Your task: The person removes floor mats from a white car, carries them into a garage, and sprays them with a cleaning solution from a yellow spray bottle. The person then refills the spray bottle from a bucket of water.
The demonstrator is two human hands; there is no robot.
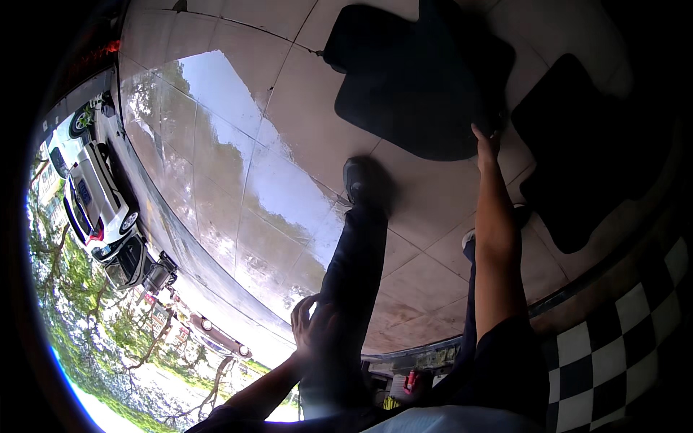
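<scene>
My right hand (pixel 487 144) grips the near edge of a dark car floor mat (pixel 404 94), its fingers partly hidden by the mat. The mat is broad, with rounded corners, and stretches away above the tiled floor; I cannot tell how much of it touches the tiles. A second dark floor mat (pixel 563 144) with a notched outline lies to the right of that hand. My left hand (pixel 310 328) rests on my left leg near the knee, fingers apart, holding nothing.
Large pale floor tiles (pixel 404 252) have a wet, reflective patch (pixel 253 166) on the left. My left shoe (pixel 359 180) stands near the mat. A black-and-white checkered surface (pixel 613 346) is at the lower right. Parked cars (pixel 97 195) stand outside at the far left. A small red object (pixel 411 382) is low down.
</scene>
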